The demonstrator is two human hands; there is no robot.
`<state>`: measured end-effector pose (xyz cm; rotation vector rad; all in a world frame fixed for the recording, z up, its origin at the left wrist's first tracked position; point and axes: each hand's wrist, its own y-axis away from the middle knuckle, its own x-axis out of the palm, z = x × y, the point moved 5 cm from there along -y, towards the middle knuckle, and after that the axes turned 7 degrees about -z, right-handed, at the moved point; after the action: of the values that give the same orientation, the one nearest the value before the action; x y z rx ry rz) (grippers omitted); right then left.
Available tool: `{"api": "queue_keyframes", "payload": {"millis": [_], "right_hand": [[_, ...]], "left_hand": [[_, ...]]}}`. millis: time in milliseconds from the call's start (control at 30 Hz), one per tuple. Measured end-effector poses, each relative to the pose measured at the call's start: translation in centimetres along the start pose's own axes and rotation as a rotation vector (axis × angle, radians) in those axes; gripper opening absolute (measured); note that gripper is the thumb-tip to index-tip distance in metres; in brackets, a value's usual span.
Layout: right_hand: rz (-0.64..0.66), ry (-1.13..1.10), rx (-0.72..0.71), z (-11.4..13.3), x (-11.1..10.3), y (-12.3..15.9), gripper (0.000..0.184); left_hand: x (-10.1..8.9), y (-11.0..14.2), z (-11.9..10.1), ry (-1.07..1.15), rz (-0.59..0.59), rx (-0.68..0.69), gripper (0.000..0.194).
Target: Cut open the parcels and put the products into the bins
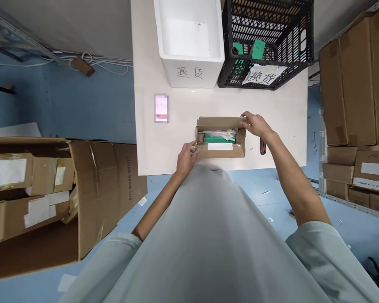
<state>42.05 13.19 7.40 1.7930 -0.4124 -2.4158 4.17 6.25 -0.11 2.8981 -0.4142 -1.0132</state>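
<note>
An open cardboard box (221, 151) with a white label on its near side sits by the table's front edge. Inside it lie a green box (212, 138) and some crumpled white paper (229, 134). My left hand (186, 159) holds the near left corner between thumb and fingers. At the far right corner, my right hand (255, 124) pinches the raised back flap. A red and black box cutter (263, 146) lies on the table just right of the cardboard box, below my right wrist.
A white foam bin (192, 73) and a black plastic crate (249, 78) stand at the table's (183, 107) back. A phone-like rectangle (161, 108) lies left. A large carton (97, 185) of parcels is on the floor at left; stacked boxes (355, 84) fill shelving at right.
</note>
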Motion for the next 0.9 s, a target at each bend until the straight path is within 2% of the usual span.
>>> {"api": "queue_keyframes", "payload": {"millis": [133,200,267,367,433,500,600,700,800,900], "right_hand": [[-0.131,-0.234,0.201,-1.7,1.5,-1.9,0.071],[-0.140,-0.316,0.290,-2.0,3.0,-2.2,0.078],[-0.131,-0.324,0.333,-1.8,4.2,-2.4,0.070],[-0.120,-0.254,0.312,-0.9,4.8,-2.5,0.038],[-0.096,-0.183,0.266,-0.3,4.6,-2.3,0.027],[-0.100,-0.120,0.202,0.3,3.9,-1.7,0.027],[-0.213,-0.101,0.057,1.2,2.1,0.7,0.032],[-0.304,-0.157,-0.073,1.9,0.5,4.4,0.034],[-0.207,-0.244,-0.169,2.1,0.6,7.9,0.034],[-0.093,-0.262,-0.227,1.6,1.9,10.0,0.032]], "left_hand": [[-0.2,0.4,-1.7,-0.143,-0.045,0.179,0.048],[0.3,0.1,-3.3,-0.232,-0.009,0.317,0.047],[1.4,-0.4,-4.9,-0.290,0.098,0.425,0.043],[3.6,-1.9,-6.7,-0.384,0.248,0.480,0.043],[4.7,-2.9,-7.5,-0.453,0.290,0.474,0.046],[5.0,-3.5,-8.2,-0.487,0.294,0.474,0.046],[3.8,-3.4,-9.4,-0.454,0.256,0.486,0.046],[1.3,-1.9,-10.9,-0.375,0.232,0.495,0.045],[-0.9,0.6,-12.0,-0.323,0.238,0.490,0.043],[-1.5,3.3,-11.7,-0.337,0.261,0.433,0.038]]}}
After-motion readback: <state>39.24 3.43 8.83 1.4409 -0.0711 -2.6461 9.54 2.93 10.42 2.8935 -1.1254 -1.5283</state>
